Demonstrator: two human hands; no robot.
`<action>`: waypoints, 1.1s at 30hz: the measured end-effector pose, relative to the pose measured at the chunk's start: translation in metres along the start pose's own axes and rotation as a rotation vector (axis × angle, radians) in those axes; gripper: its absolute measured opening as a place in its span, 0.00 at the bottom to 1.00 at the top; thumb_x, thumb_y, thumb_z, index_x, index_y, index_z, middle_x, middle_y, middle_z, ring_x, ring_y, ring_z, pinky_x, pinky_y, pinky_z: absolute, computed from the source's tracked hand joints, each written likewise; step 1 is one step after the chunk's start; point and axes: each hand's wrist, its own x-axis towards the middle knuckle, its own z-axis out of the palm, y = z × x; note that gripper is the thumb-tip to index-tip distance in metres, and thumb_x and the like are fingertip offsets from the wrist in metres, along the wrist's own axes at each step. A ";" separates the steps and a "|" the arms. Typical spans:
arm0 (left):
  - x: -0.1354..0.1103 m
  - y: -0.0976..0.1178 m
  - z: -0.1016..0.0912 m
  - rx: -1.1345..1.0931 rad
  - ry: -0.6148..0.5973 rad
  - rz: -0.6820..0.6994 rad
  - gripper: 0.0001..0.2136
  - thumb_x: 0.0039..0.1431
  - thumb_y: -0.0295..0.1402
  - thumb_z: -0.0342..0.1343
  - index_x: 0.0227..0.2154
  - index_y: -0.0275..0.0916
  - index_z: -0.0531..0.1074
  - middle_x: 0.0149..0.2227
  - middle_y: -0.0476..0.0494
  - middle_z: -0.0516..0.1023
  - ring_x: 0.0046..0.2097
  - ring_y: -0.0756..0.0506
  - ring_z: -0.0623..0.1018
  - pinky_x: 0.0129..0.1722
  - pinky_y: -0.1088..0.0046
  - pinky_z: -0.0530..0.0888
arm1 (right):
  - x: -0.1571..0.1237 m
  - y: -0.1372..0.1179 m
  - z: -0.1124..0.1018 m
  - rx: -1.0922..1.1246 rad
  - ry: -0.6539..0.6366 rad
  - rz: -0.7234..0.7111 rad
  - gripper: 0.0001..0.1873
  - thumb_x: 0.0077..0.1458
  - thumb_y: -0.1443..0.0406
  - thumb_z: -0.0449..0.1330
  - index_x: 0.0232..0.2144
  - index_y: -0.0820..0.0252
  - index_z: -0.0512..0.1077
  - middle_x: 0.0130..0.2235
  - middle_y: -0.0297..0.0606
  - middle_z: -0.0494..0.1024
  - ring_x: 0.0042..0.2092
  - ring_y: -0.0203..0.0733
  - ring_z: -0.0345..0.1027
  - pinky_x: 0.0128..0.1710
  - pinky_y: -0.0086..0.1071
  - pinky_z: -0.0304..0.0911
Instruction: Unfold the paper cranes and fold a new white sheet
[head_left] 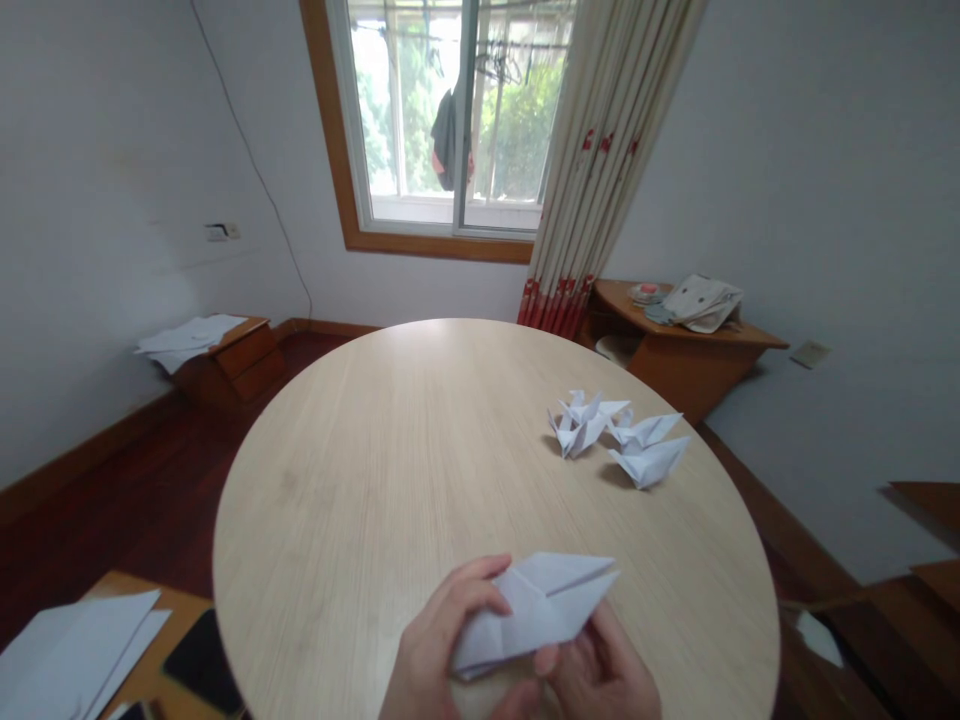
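Note:
A partly folded sheet of white paper [536,605] is held between both hands just above the near edge of the round table [360,480]. Its two pointed flaps face right, with a slit between them. My left hand [442,630] grips its left end, fingers over the top and thumb below. Under the lower right side, my right hand [600,660] pinches the paper, its fingers partly hidden behind it. Farther off on the right of the table stand several folded white paper birds [577,428], grouped close together.
White sheets [82,650] and a black phone-like slab [199,660] lie on a wooden surface at lower left. More paper [191,335] rests on a small cabinet at the far left. A corner desk [675,350] with a cloth bag [703,303] stands beyond the table, beside the curtain.

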 end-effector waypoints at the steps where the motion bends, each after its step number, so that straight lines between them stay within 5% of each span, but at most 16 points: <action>1: 0.003 0.002 -0.004 -0.014 -0.040 -0.011 0.11 0.48 0.31 0.63 0.36 0.41 0.71 0.46 0.38 0.77 0.45 0.40 0.78 0.43 0.66 0.77 | 0.002 0.000 0.001 -0.018 -0.011 -0.014 0.19 0.40 0.57 0.70 0.37 0.56 0.76 0.35 0.42 0.82 0.37 0.51 0.76 0.31 0.34 0.73; 6: 0.015 0.007 -0.019 -0.078 -0.051 -0.117 0.03 0.49 0.26 0.62 0.25 0.40 0.75 0.34 0.44 0.78 0.36 0.46 0.79 0.35 0.74 0.76 | 0.012 0.000 0.000 -0.139 -0.083 -0.106 0.17 0.35 0.60 0.70 0.32 0.56 0.77 0.30 0.37 0.79 0.31 0.46 0.73 0.28 0.32 0.71; 9: 0.013 0.004 -0.019 -0.167 -0.031 -0.167 0.06 0.54 0.29 0.59 0.22 0.39 0.75 0.29 0.46 0.77 0.32 0.48 0.78 0.32 0.78 0.75 | 0.016 -0.008 -0.004 -0.248 -0.148 -0.108 0.16 0.37 0.60 0.69 0.32 0.57 0.77 0.31 0.38 0.79 0.32 0.45 0.72 0.31 0.32 0.70; 12: 0.005 -0.002 -0.012 -0.224 0.008 -0.298 0.07 0.59 0.33 0.55 0.28 0.38 0.74 0.31 0.44 0.78 0.33 0.47 0.78 0.33 0.77 0.75 | 0.018 -0.017 -0.004 -0.335 -0.226 -0.084 0.10 0.43 0.58 0.67 0.27 0.58 0.77 0.26 0.35 0.76 0.28 0.40 0.69 0.28 0.29 0.67; 16: -0.008 -0.008 0.006 -0.155 0.137 -0.419 0.09 0.62 0.38 0.51 0.38 0.39 0.70 0.33 0.44 0.78 0.35 0.46 0.79 0.34 0.74 0.75 | 0.014 -0.015 0.006 -0.192 -0.235 0.054 0.17 0.49 0.52 0.63 0.26 0.60 0.74 0.18 0.28 0.66 0.19 0.31 0.57 0.18 0.23 0.56; 22: -0.011 -0.001 0.028 0.048 0.305 -0.336 0.15 0.65 0.43 0.44 0.39 0.39 0.69 0.34 0.42 0.76 0.34 0.44 0.78 0.35 0.70 0.75 | 0.003 -0.002 0.019 0.025 -0.221 0.141 0.19 0.50 0.49 0.62 0.32 0.59 0.70 0.21 0.28 0.66 0.20 0.30 0.57 0.17 0.22 0.53; 29: -0.013 -0.005 0.028 0.269 0.281 -0.082 0.06 0.62 0.33 0.49 0.39 0.42 0.70 0.32 0.45 0.78 0.31 0.47 0.79 0.31 0.76 0.75 | 0.014 -0.005 0.018 -0.185 -0.242 -0.022 0.09 0.49 0.61 0.60 0.25 0.57 0.64 0.20 0.29 0.66 0.21 0.34 0.61 0.22 0.25 0.62; 33: -0.009 -0.001 0.015 0.307 0.285 0.000 0.11 0.53 0.26 0.53 0.40 0.41 0.69 0.30 0.47 0.80 0.28 0.48 0.79 0.29 0.77 0.76 | 0.017 -0.010 0.016 -0.308 -0.221 -0.043 0.03 0.45 0.67 0.58 0.23 0.58 0.66 0.18 0.28 0.64 0.20 0.33 0.58 0.23 0.25 0.61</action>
